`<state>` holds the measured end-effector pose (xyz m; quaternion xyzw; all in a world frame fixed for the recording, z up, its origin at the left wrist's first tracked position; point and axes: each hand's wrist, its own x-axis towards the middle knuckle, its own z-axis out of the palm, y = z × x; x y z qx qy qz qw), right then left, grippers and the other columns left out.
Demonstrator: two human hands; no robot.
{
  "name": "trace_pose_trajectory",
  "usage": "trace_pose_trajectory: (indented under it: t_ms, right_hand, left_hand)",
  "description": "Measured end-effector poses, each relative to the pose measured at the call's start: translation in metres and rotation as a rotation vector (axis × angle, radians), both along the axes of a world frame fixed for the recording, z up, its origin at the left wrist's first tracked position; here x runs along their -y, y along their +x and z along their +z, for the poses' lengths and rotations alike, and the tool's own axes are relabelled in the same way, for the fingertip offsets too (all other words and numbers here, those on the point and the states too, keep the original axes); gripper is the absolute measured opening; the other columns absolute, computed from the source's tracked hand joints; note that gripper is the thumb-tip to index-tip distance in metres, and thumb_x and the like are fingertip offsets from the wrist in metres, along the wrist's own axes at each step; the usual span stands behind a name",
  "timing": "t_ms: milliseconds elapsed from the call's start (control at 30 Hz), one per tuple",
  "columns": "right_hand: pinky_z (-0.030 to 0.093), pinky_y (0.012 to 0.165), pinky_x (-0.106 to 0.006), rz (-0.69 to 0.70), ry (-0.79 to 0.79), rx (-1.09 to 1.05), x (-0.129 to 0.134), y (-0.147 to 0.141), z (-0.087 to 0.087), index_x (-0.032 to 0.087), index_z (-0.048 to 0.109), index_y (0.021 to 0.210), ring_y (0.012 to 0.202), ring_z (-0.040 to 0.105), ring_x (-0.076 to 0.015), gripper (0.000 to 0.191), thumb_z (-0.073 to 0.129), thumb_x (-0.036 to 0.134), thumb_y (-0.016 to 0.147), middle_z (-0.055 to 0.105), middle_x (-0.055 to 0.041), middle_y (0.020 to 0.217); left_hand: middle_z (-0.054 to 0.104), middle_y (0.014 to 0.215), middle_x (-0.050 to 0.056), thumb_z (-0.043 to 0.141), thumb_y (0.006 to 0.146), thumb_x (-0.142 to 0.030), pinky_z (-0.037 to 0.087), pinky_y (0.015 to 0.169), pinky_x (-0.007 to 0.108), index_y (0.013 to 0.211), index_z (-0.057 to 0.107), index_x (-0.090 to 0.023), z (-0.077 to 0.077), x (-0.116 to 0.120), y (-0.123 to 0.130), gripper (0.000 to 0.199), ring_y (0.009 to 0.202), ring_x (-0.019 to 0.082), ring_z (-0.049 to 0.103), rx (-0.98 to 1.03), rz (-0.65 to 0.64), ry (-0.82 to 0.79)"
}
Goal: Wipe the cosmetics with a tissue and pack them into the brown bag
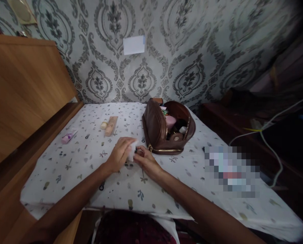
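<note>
My left hand (121,153) is wrapped round a small white object (132,151) above the middle of the patterned cloth. From the right, my right hand (146,161) meets it, with its fingertips pinched at a small dark part on the object's side. Just behind my hands stands a brown leather bag (155,127), unzipped, with a pink item (170,121) and other small things inside. Farther left, a beige tube (111,126) lies beside a small cream-coloured round item (104,125).
A pink and white tube (68,136) lies near the cloth's left edge. On the right is a blurred-out flat object (231,171), with a white cable (278,162) beyond it. Wooden furniture (26,91) stands at the left, a patterned wall (141,74) behind.
</note>
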<state>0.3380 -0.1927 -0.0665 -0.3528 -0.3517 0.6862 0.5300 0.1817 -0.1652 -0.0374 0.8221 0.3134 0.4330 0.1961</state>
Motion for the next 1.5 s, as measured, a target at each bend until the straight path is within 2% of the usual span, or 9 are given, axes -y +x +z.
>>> trace_pose_trajectory:
  t_ms: [133, 300, 467, 667, 767, 967, 1100, 1200, 1500]
  right_hand:
    - [0.052, 0.074, -0.027, 0.014, 0.148, 0.103, 0.0, -0.001, -0.005, 0.023, 0.055, 0.095, 0.075, 0.064, -0.0126, 0.048, 0.087, 0.021, 0.059, 0.065, 0.0046, 0.081]
    - [0.054, 0.067, -0.027, 0.158, 0.109, 0.117, 0.004, -0.004, -0.003, 0.021, 0.054, 0.094, 0.069, 0.065, -0.0125, 0.043, 0.085, 0.035, 0.066, 0.065, 0.0029, 0.082]
    - [0.056, 0.073, -0.028, 0.079, 0.101, 0.063, 0.006, -0.005, 0.004, 0.019, 0.067, 0.092, 0.078, 0.065, -0.0134, 0.032, 0.082, 0.037, 0.071, 0.067, -0.0002, 0.089]
    - [0.056, 0.076, -0.029, 0.138, -0.039, -0.209, -0.001, 0.0, 0.002, 0.016, 0.068, 0.095, 0.076, 0.071, -0.0153, 0.039, 0.08, 0.046, 0.074, 0.074, -0.0049, 0.086]
    - [0.056, 0.069, -0.029, 0.179, -0.074, -0.236, -0.001, -0.002, -0.005, 0.019, 0.061, 0.093, 0.07, 0.071, -0.0161, 0.04, 0.08, 0.049, 0.074, 0.073, -0.0027, 0.076]
    - [0.051, 0.056, -0.027, 0.162, -0.031, -0.042, 0.004, -0.007, -0.006, 0.022, 0.051, 0.098, 0.065, 0.069, -0.0168, 0.051, 0.073, 0.061, 0.074, 0.069, -0.0007, 0.077]
    - [0.047, 0.057, -0.023, -0.026, 0.197, 0.224, 0.005, -0.004, -0.002, 0.028, 0.054, 0.119, 0.065, 0.058, -0.0112, 0.058, 0.081, 0.044, 0.071, 0.057, 0.0038, 0.085]
    - [0.048, 0.071, -0.026, -0.067, 0.335, 0.413, 0.005, -0.002, -0.003, 0.03, 0.06, 0.121, 0.081, 0.056, -0.0136, 0.056, 0.082, 0.035, 0.07, 0.057, -0.0005, 0.1]
    - [0.046, 0.068, -0.028, -0.103, 0.42, 0.617, 0.011, -0.001, 0.006, 0.024, 0.063, 0.108, 0.071, 0.051, -0.013, 0.051, 0.085, 0.037, 0.064, 0.054, -0.0008, 0.097]
  left_hand:
    - [0.061, 0.118, 0.013, 0.036, 0.102, -0.031, 0.045, 0.1, 0.042, 0.126, 0.06, -0.019, -0.003, 0.001, 0.003, 0.036, 0.113, 0.024, 0.055, -0.162, -0.024, 0.031]
    - [0.066, 0.098, 0.007, 0.038, 0.1, -0.031, 0.048, 0.085, 0.032, 0.113, 0.061, -0.018, -0.004, -0.004, -0.003, 0.03, 0.093, 0.02, 0.061, -0.006, 0.145, -0.094]
    - [0.068, 0.103, 0.005, 0.044, 0.097, -0.039, 0.047, 0.082, 0.029, 0.112, 0.06, -0.019, 0.0, -0.009, -0.006, 0.03, 0.09, 0.018, 0.062, 0.189, 0.216, -0.265]
    - [0.067, 0.112, 0.011, 0.047, 0.093, -0.057, 0.048, 0.093, 0.035, 0.124, 0.058, -0.016, 0.0, -0.005, -0.002, 0.052, 0.101, 0.023, 0.063, 0.272, -0.09, -0.453]
    - [0.068, 0.101, 0.007, 0.058, 0.087, -0.057, 0.05, 0.084, 0.032, 0.121, 0.059, -0.016, -0.002, 0.0, -0.002, 0.053, 0.091, 0.022, 0.063, 0.185, -0.105, -0.427]
    - [0.059, 0.069, -0.001, 0.039, 0.098, -0.049, 0.046, 0.067, 0.027, 0.104, 0.063, -0.018, -0.002, 0.0, -0.002, 0.039, 0.067, 0.016, 0.057, 0.162, 0.073, -0.416]
    - [0.059, 0.07, -0.002, 0.039, 0.098, -0.047, 0.045, 0.067, 0.027, 0.104, 0.061, -0.018, -0.003, -0.001, -0.001, 0.037, 0.067, 0.015, 0.056, 0.173, 0.096, -0.44]
    - [0.063, 0.082, 0.001, 0.041, 0.098, -0.046, 0.046, 0.076, 0.028, 0.1, 0.061, -0.018, -0.005, -0.001, -0.002, 0.035, 0.077, 0.016, 0.059, 0.201, 0.066, -0.431]
    - [0.055, 0.067, -0.002, 0.045, 0.088, -0.068, 0.045, 0.065, 0.026, 0.09, 0.061, -0.017, 0.001, -0.001, -0.003, 0.053, 0.063, 0.014, 0.053, 0.347, 0.158, -0.617]
